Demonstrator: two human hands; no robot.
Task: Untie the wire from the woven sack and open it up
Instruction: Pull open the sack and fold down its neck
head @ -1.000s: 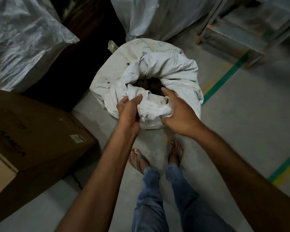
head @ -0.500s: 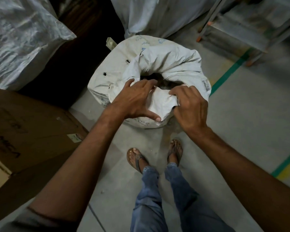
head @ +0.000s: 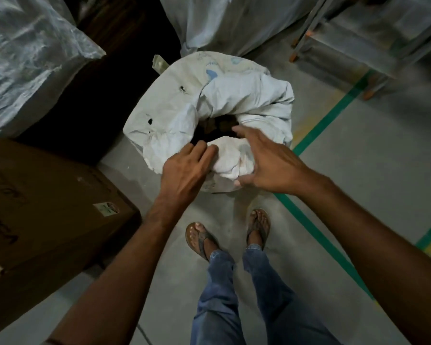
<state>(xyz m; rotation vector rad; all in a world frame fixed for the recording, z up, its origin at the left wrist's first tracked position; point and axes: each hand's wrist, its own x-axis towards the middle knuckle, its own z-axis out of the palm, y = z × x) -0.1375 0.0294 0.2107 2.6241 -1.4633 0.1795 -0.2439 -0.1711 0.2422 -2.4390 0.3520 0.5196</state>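
- A white woven sack stands on the concrete floor at a person's sandalled feet. Its mouth is rolled back and partly open on dark contents, and no wire shows.
- The left grip curls its fingers over the near fold of the rim. The right grip hovers spread, holding nothing, thumb touching that fold.
- The cloth looks soft and crumpled, the filled sack probably heavy. The rolled rim seems the likeliest hold.
- A cardboard box sits at left.
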